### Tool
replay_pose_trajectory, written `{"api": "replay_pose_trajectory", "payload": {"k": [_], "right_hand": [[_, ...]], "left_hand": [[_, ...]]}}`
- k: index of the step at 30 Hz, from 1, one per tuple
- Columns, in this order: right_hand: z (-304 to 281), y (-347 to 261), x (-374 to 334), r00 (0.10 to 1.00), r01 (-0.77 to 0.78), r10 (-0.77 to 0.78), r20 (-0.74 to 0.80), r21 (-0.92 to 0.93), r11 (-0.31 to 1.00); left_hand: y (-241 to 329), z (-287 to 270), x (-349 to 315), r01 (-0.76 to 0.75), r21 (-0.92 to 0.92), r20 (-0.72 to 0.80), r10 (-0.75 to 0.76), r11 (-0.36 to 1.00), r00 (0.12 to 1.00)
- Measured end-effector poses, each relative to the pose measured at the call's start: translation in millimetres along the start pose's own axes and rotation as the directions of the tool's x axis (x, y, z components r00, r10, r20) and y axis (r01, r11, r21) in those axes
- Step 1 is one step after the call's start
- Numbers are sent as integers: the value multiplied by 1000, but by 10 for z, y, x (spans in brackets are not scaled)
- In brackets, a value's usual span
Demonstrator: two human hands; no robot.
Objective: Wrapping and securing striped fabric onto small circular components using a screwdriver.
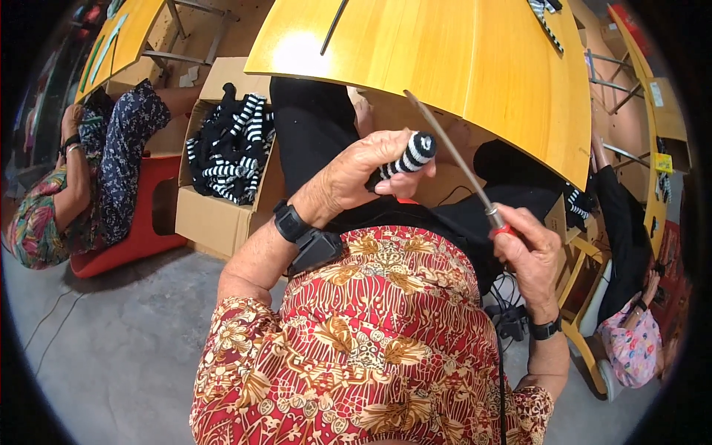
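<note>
My left hand (363,167) is closed around a small black-and-white striped knitted piece (416,154), whose rounded end pokes out past the thumb. In my right hand (530,245) is a screwdriver (455,156) with a red handle and a long metal shaft. The shaft slants up and to the left, and its tip is near the table's edge, apart from the knitted piece. Both hands are above my lap. The lower part of the knitted piece is hidden in my left palm.
A yellow wooden table (445,52) lies ahead, with a thin dark rod (335,26) on it. An open cardboard box (215,222) of striped knitted pieces (236,144) stands at left. Other people sit on both sides, one on a red chair (126,245). Cables (508,297) hang at my right.
</note>
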State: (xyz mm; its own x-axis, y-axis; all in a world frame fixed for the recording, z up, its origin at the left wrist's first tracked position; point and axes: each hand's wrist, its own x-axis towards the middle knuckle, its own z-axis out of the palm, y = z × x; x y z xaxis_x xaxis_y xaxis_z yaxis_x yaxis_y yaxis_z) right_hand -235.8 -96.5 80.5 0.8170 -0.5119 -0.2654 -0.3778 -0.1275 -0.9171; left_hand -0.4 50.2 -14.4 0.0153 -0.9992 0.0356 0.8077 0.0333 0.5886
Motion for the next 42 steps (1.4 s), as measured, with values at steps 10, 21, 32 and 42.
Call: {"api": "replay_pose_trajectory", "payload": {"k": [10,21,32,42], "right_hand": [[-211,-301,-229,996,61,-77,-50,-266,962],[-210,-543,-380,925,329,-371,78,-655,681],[-136,-688,-356,905,340,-399,145,-810,478],[134,-329,-296,812,377,-575,105,-845,378]], "left_hand": [[68,-59,14,-256,355,-97,307,899,947],[54,134,-14,-268,726,-217,580,634,785],[38,201,-6,-211,871,-154,654,444,741],[-28,253,65,-314,651,-206,559,691,803]]}}
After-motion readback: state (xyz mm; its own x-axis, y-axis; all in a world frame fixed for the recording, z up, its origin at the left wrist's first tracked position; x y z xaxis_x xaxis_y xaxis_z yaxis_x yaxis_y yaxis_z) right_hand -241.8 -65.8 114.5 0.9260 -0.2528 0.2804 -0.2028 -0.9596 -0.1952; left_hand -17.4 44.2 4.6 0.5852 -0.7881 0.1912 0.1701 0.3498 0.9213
